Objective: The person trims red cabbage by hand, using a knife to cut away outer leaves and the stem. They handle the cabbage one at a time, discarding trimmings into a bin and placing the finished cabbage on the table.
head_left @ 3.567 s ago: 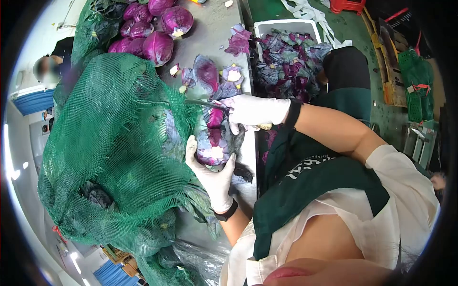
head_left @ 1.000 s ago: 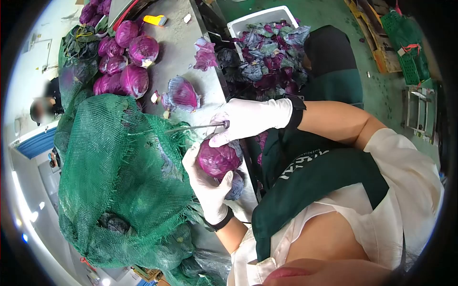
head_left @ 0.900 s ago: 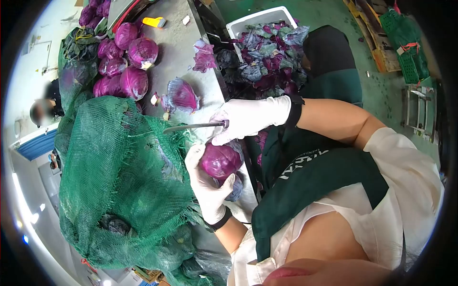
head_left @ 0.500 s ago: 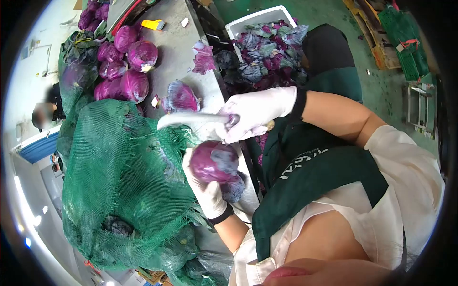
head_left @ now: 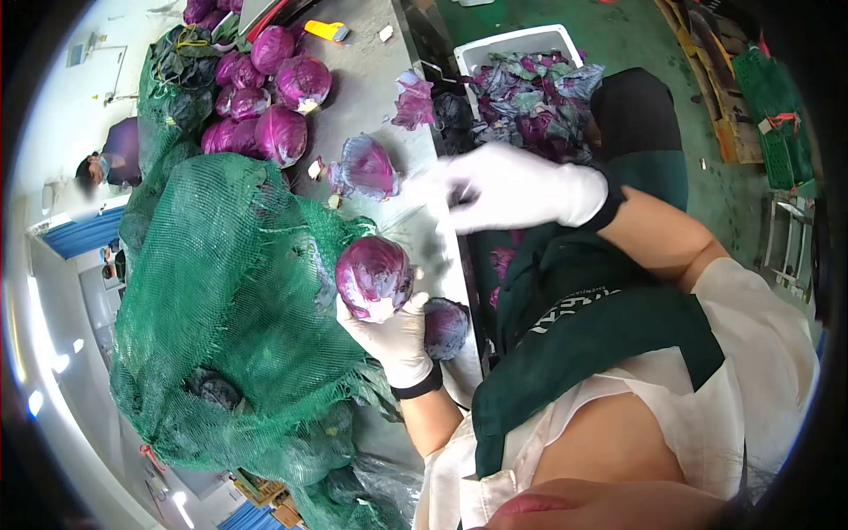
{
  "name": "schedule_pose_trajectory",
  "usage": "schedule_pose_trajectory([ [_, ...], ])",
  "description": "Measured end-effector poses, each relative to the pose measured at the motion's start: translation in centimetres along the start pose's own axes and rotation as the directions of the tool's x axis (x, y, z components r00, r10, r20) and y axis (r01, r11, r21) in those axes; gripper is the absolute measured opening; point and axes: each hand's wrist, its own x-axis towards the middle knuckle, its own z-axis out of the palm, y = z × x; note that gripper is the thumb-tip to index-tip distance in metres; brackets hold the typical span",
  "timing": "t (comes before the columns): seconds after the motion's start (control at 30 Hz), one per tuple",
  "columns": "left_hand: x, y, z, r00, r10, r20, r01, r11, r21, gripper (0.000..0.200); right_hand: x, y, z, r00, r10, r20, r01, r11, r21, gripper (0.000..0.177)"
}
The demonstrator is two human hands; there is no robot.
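Head view: left hand [head_left: 393, 343] is cupping a purple cabbage [head_left: 373, 274] above the tabletop [head_left: 367, 66], fingers and thumb wrapping its lower side, apparently steadying it while leaving the rest exposed. Right hand [head_left: 499, 190], blurred, is curling around what looks like a knife [head_left: 463, 189], hanging apart from the cabbage. A second cabbage [head_left: 446, 329] is resting near. A bin [head_left: 512, 44] of leaves [head_left: 530, 99] is standing right, seemingly within easy reach.

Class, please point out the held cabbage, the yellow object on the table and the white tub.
Held cabbage [head_left: 373, 270], head view: middle of its purple side.
Yellow object [head_left: 324, 30], head view: middle of its body.
White tub [head_left: 503, 46], head view: bare inner wall.
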Motion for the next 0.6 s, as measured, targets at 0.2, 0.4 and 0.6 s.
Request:
schedule_pose_trajectory([
  [0.2, -0.3, -2.3, 4.4, 0.961, 0.273, -0.053, -0.153, 0.679, 0.718, 0.07, 2.0, 0.5, 4.7, 0.989, -0.144, -0.019, 0.144, 0.99, -0.008, 0.059],
  [0.4, -0.8, -1.6, 2.4, 0.889, 0.373, 0.264, -0.218, -0.162, 0.962, 0.096, 2.0, 1.8, 5.8, 0.998, 0.041, 0.054, -0.038, 0.998, -0.041, 0.041],
  [0.6, -1.4, -3.9, 2.5, 0.86, 0.441, 0.256, -0.018, -0.476, 0.879, 0.092, -1.6, -0.1, 7.0, 0.998, 0.053, 0.02, -0.042, 0.937, -0.348, 0.041],
])
